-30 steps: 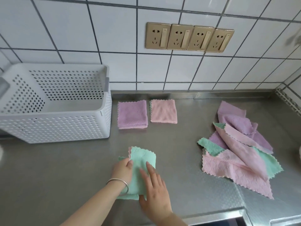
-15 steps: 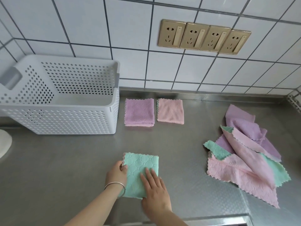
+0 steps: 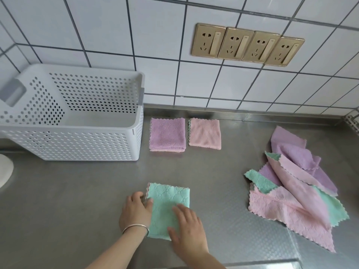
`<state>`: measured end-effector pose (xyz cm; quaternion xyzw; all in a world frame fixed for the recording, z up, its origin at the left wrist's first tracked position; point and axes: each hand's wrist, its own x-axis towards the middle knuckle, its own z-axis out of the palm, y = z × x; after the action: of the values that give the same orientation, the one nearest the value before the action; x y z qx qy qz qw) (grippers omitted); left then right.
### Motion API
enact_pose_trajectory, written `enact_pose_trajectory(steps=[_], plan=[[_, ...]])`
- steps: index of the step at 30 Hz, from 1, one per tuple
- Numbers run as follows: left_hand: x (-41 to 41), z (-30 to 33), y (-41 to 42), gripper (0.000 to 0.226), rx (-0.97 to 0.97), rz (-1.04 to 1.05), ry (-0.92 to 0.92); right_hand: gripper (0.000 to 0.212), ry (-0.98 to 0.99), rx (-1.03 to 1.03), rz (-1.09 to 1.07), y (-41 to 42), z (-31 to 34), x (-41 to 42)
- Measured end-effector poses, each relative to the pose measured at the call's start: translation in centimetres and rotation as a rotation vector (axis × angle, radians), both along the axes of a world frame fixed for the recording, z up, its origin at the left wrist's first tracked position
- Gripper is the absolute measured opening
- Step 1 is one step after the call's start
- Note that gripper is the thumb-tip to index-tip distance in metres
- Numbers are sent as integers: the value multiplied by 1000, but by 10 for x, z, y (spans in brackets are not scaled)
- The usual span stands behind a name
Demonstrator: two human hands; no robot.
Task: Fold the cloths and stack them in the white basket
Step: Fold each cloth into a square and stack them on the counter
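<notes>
my left hand (image 3: pixel 135 210) pinches the folded green cloth (image 3: pixel 167 199) at its left edge, my right hand (image 3: pixel 187 232) flat on it

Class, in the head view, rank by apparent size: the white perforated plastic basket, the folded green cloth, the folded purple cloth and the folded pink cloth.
1. White perforated plastic basket.
2. Folded green cloth, nearer the camera, so unsure.
3. Folded purple cloth and folded pink cloth: near alike, not ranked.
</notes>
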<state>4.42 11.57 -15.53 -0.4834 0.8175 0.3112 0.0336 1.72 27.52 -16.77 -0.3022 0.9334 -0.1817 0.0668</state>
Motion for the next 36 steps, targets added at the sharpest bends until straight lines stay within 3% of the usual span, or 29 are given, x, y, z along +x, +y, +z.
enact_pose_trajectory(steps=[2, 4, 7, 10, 14, 19, 24, 28, 36], plan=[[4, -2, 0, 44, -75, 6, -27, 41, -39, -45, -210, 0, 6, -5], [7, -4, 1, 48, -109, -2, -80, 34, -183, 83, -385, -3, 15, -14], [6, -5, 2, 44, -110, -34, -161, 35, -385, 184, -411, -5, 15, -22], [0, -3, 3, 38, -98, -108, -229, 18, -514, 121, -437, -8, 17, -26], [-17, 14, 9, 27, 145, 13, 30, 8, -656, -168, -559, -8, 30, -41], [-83, 57, 14, 22, 290, 30, 354, 15, -585, -474, -648, -1, 60, -101], [-164, 80, 14, 64, 336, -153, 536, 11, -543, -602, -693, 1, 79, -197], [-227, 80, 14, 49, 164, -398, 385, 15, -549, -616, -705, -6, 79, -262], [-308, 30, 15, 60, 120, -375, 158, 30, -663, -563, -777, -19, 38, -337]])
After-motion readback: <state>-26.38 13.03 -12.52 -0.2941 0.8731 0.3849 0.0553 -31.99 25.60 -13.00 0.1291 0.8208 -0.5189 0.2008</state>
